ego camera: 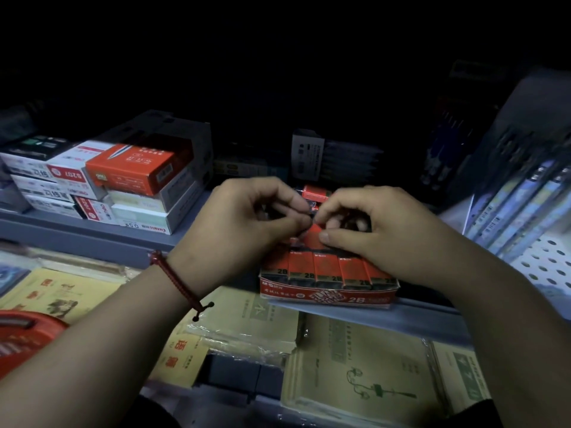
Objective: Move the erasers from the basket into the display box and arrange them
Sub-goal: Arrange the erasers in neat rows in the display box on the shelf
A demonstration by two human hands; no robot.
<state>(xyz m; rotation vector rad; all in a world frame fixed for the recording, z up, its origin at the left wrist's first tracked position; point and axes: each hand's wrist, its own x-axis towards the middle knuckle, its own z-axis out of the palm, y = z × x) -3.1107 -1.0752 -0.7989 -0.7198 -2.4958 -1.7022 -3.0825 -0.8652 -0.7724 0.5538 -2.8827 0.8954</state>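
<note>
A red display box (327,296) marked 2B stands at the front edge of a grey shelf. A row of red-and-black erasers (324,268) stands upright in it. Above the box, my left hand (244,220) and my right hand (370,230) meet, fingers curled, both pinching a red eraser (313,231) between their fingertips. Another red eraser (315,193) shows just behind the fingers. The rim of a red basket (27,329) sits at the lower left.
Stacked red and white stationery boxes (129,177) fill the shelf's left side. Yellowish exercise books in plastic (355,372) lie on the lower level. Blue packs (519,205) lean against a perforated white divider (547,261) on the right. The shelf back is dark.
</note>
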